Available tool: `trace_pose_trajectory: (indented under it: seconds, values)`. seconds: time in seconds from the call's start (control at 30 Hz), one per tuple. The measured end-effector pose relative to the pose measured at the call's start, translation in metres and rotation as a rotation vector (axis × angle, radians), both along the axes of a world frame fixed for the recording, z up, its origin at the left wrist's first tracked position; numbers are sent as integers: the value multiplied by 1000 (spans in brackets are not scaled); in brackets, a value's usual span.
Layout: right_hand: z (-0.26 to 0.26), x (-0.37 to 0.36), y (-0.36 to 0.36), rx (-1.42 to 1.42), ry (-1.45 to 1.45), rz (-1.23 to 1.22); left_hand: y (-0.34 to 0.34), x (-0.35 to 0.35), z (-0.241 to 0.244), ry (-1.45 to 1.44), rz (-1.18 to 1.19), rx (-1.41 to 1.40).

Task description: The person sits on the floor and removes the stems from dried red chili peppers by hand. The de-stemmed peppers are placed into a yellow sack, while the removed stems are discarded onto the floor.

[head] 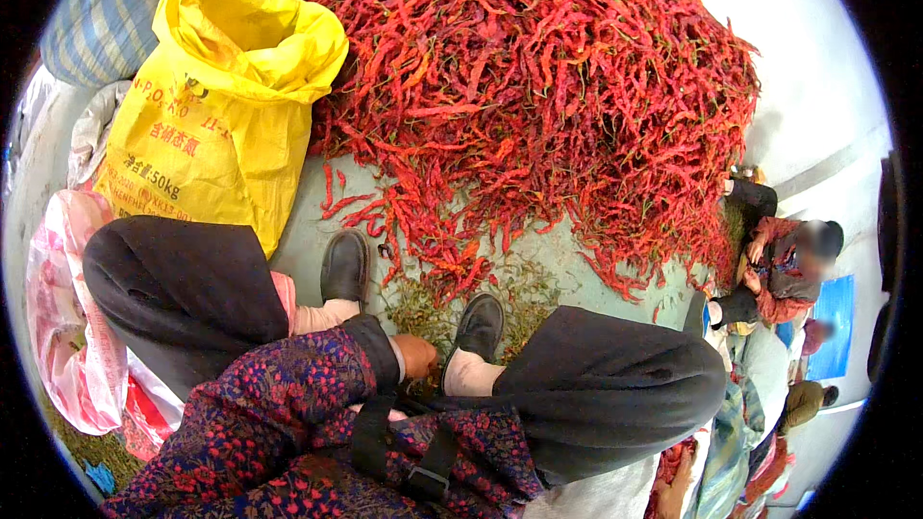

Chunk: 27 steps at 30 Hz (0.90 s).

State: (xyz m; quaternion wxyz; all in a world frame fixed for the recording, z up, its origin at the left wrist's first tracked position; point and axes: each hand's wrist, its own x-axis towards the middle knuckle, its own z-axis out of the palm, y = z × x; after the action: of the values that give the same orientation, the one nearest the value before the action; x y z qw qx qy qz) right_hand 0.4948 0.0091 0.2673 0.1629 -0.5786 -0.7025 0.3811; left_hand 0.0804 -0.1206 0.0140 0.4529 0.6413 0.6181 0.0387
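My left hand [418,357] hangs low between my shoes, reaching out of a dark cuff and a floral sleeve. Its back faces up, and the fingers are hidden, so whether it holds something cannot be made out. Around it on the floor lie loose green-brown chili stems [523,281]. Just beyond, a few scattered red chili peppers [451,259] spill from a large heap of red chilies [519,79]. My right hand is out of view. To the left stands an open-mouthed yellow woven sack [209,137] bearing print, its rim rolled outward.
My dark shoes [345,267] rest on the grey floor [314,184]. A blue-striped sack [108,21] leans behind the yellow one; a pinkish plastic bag [76,310] lies beside my left knee. At right, a seated person [782,267] is near the heap, with others and sacks [764,367] close by.
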Motion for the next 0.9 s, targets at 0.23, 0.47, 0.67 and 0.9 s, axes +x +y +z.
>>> trace_pose_trajectory:
  seconds: [0.23,0.47,0.67,0.9]
  values:
    - [11,38,22,-202,-71,-93,2,-20,0,-83,195,28]
    - [86,58,98,-7,-339,72,-1,-15,-13,-41,211,60]
    - [114,-185,96,318,-207,368,-3,-17,-11,-48,186,124]
    - [75,-284,84,20,-299,915,-3,-26,-9,-243,590,300]
